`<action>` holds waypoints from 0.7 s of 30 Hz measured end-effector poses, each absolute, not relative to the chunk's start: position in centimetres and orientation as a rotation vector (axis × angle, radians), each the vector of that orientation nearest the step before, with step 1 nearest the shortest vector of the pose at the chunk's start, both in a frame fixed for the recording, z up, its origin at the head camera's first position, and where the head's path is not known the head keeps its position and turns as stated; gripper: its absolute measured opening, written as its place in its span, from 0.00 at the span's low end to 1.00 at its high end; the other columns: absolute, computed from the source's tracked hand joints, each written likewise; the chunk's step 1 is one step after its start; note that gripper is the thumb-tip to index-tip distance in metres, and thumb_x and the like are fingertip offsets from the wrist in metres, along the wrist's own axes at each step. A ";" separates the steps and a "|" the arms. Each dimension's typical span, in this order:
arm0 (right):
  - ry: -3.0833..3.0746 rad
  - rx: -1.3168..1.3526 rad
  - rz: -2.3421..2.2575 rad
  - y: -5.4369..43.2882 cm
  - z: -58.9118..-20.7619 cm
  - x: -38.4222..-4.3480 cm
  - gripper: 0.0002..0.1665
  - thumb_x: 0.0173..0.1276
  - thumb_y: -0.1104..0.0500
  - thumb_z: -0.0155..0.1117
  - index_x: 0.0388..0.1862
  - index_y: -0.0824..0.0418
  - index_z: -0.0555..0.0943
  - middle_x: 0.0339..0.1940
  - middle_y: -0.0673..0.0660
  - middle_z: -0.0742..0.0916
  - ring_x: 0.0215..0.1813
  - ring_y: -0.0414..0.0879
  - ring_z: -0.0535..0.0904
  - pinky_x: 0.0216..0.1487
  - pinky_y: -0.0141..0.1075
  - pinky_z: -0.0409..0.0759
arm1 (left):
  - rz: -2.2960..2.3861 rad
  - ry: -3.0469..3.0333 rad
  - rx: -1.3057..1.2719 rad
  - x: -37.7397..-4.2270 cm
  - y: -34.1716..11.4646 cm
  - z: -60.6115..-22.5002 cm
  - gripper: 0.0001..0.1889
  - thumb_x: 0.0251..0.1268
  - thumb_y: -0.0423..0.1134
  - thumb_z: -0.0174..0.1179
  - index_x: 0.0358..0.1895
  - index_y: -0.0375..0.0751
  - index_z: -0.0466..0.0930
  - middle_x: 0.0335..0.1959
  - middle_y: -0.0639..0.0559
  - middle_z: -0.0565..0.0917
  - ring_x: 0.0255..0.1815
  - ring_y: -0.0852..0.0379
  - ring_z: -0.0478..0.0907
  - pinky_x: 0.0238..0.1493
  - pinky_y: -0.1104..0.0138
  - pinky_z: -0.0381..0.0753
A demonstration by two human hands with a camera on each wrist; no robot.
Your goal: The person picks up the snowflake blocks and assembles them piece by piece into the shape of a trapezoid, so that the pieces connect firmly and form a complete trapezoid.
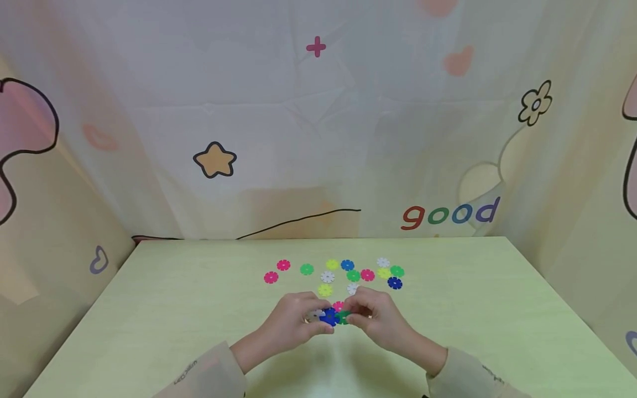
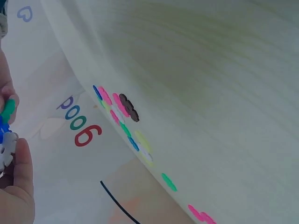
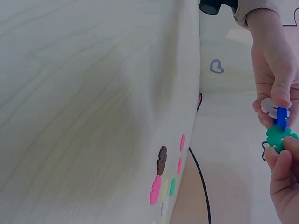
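Discs (image 1: 329,317) meet in a touching row above the table (image 1: 174,309), where I see the left hand (image 1: 298,318) grasping the end with the white disc (image 1: 314,315) and the right hand (image 1: 378,315) pinching the green disc (image 1: 343,317), the blue disc (image 3: 281,116) between. Beyond them I make out loose discs (image 1: 347,265) lying flat, some touching, before a backdrop (image 1: 298,121) printed with "good".

A hand could pass over the table (image 1: 149,309) on the outer side of either the left hand (image 1: 296,321) or right hand (image 1: 379,319). Directly ahead of them, scattered slotted plastic discs (image 1: 327,276) lie in the way; printed cloth (image 1: 318,127) blocks the far edge.
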State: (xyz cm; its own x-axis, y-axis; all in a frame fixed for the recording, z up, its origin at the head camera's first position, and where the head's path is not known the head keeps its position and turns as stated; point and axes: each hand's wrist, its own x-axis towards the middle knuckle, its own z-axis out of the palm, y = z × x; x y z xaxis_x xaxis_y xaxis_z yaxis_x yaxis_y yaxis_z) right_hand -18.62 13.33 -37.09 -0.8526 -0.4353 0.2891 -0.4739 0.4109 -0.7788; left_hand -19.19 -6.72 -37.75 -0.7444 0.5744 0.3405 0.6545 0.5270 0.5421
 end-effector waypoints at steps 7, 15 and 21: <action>-2.630 0.861 1.429 13.5 -36.8 -18.7 0.06 0.53 0.68 0.64 0.32 0.63 0.81 0.25 0.53 0.79 0.27 0.36 0.70 0.30 0.25 0.75 | -0.986 -2.689 -1.059 -19.3 -6.6 -37.6 0.17 0.49 0.47 0.63 0.42 0.43 0.81 0.31 0.56 0.82 0.29 0.68 0.72 0.31 0.79 0.71; -2.599 0.910 1.428 13.6 -37.2 -19.6 0.05 0.55 0.64 0.63 0.32 0.60 0.81 0.28 0.54 0.81 0.30 0.36 0.73 0.33 0.26 0.77 | -0.908 -2.738 -1.061 -19.8 -6.3 -37.8 0.20 0.53 0.50 0.60 0.48 0.45 0.77 0.39 0.56 0.82 0.36 0.66 0.75 0.37 0.75 0.73; -2.602 0.973 1.419 13.5 -37.5 -20.2 0.06 0.55 0.63 0.63 0.33 0.60 0.81 0.29 0.54 0.82 0.31 0.36 0.73 0.32 0.27 0.76 | -0.965 -2.726 -1.076 -19.9 -6.5 -37.9 0.17 0.54 0.46 0.60 0.47 0.45 0.78 0.38 0.56 0.82 0.36 0.66 0.75 0.38 0.75 0.74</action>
